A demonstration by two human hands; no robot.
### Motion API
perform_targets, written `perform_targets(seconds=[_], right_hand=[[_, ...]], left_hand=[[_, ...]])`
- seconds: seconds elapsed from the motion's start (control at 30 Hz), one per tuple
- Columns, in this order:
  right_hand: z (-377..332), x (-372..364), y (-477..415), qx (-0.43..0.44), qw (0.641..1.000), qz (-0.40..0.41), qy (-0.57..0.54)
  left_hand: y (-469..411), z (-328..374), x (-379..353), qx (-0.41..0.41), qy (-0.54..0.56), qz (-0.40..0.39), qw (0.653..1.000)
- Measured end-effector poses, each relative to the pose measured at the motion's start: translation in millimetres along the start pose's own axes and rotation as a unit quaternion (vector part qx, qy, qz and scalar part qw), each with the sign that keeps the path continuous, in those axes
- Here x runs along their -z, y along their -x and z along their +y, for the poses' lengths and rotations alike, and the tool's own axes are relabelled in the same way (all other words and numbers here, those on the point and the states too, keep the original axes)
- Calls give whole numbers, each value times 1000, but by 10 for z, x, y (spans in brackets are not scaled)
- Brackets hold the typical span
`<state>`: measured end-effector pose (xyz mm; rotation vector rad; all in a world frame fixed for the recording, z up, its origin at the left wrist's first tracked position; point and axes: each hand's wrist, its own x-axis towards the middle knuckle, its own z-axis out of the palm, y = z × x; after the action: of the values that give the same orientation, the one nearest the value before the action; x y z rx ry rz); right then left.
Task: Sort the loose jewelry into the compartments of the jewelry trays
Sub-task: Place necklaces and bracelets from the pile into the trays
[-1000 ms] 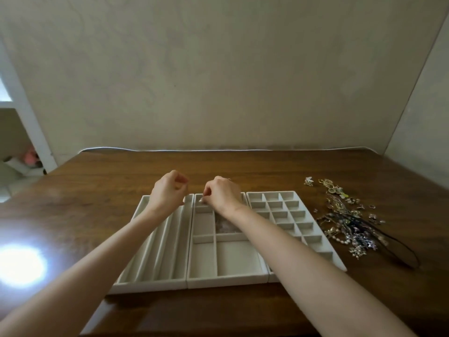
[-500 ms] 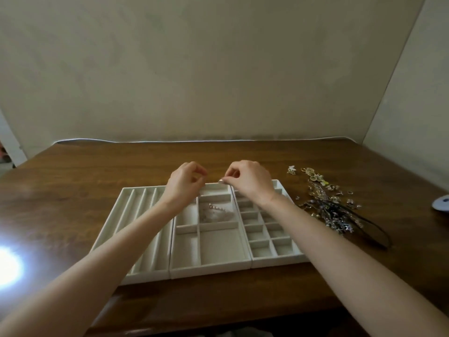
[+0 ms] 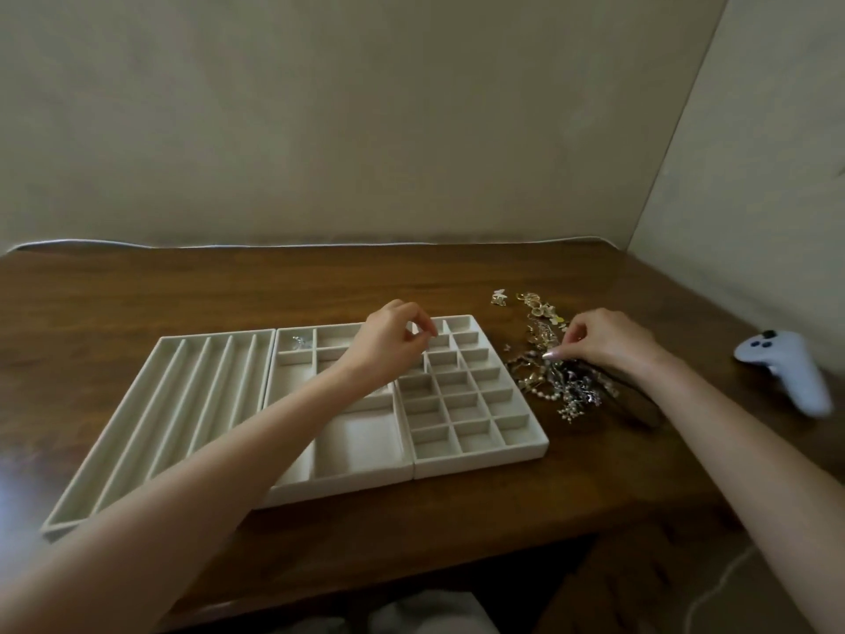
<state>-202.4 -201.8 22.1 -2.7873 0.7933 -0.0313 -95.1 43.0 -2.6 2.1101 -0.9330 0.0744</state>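
Note:
Three cream jewelry trays lie side by side: a long-slot tray (image 3: 183,395), a mixed-compartment tray (image 3: 356,450) and a small-grid tray (image 3: 475,404). A small silver piece (image 3: 299,343) sits in the mixed tray's far-left compartment. The loose jewelry pile (image 3: 555,382), made of gold and silver chains, pearls and a dark cord, lies on the table right of the grid tray. My left hand (image 3: 388,345) hovers over the seam between the mixed and grid trays, fingers curled, with nothing visible in them. My right hand (image 3: 603,340) rests on the pile, fingertips down among the chains; what they grip is hidden.
A pale game controller (image 3: 782,370) lies at the table's right edge, close to my right wrist. The wooden table (image 3: 228,290) meets walls at the back and right. A white cable (image 3: 718,583) hangs below the front right edge.
My right hand left the trays and moved right onto the jewelry pile. My left hand shifted right, over the grid tray's edge. The view has swung right, bringing the controller in.

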Motion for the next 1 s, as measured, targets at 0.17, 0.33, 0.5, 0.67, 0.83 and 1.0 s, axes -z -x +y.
perform_targets(seconds=[0.17, 0.33, 0.5, 0.67, 0.83, 1.0], right_hand=[[39, -78, -3, -14, 999, -17, -25], [86, -13, -70, -3, 996, 17, -85], [84, 128, -119, 16, 982, 64, -176], [-81, 298, -76, 59, 946, 44, -314], [-350, 366, -36, 103, 880, -7, -464], [-626, 267, -9, 120, 827, -44, -548]], left_hand=[[-17, 40, -53, -1, 0, -6, 1000], [-22, 11, -13, 1, -2, -11, 1000], [-15, 37, -6, 3, 14, -18, 1000], [-36, 128, -50, 9, 82, -73, 994], [-38, 312, -41, 38, 233, -150, 960], [-40, 418, 7, 62, 280, -161, 944]])
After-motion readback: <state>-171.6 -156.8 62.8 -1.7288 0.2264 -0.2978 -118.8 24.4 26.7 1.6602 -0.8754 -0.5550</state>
